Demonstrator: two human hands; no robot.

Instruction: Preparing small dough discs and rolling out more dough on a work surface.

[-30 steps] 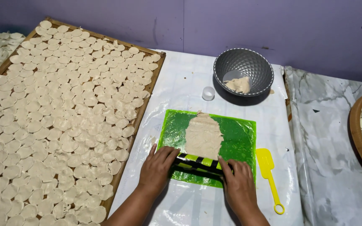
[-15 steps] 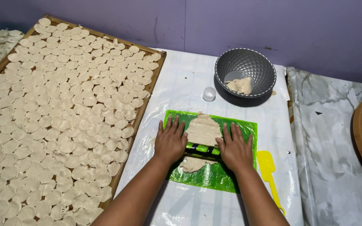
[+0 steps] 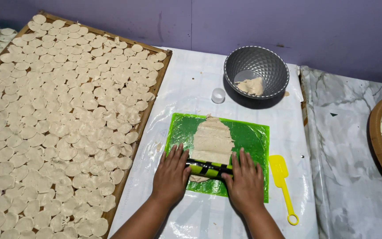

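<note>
A: What sits at the centre of the scene?

B: A black rolling pin with yellow-green stripes, lying crosswise over a flattened sheet of pale dough. The dough rests on a green mat spread on the plastic-covered table.

A: And the hands?

B: Both press flat on the pin, fingers spread wide and pointing toward 12 o'clock. The left hand covers its left end, the right hand its right end. Neither is closed around it; the palms bear down from above.

A: Where is the pin along the dough?

B: Near the mat's 6 o'clock edge. Most of the dough stretches away toward 12 o'clock, and a small bit shows on the near side of the pin.

A: What lies around the mat?

B: At 3 o'clock, just beside the mat's edge, a yellow plastic scraper with a ringed handle. At 12 o'clock, a small white cap-like cup, and toward 1 o'clock a grey faceted metal bowl holding a lump of dough.

A: Further out?

B: At 9 o'clock, a wooden-framed tray packed with thin pale dough rounds. At 3 o'clock, well apart, the rim of a round basket with similar pieces.
</note>
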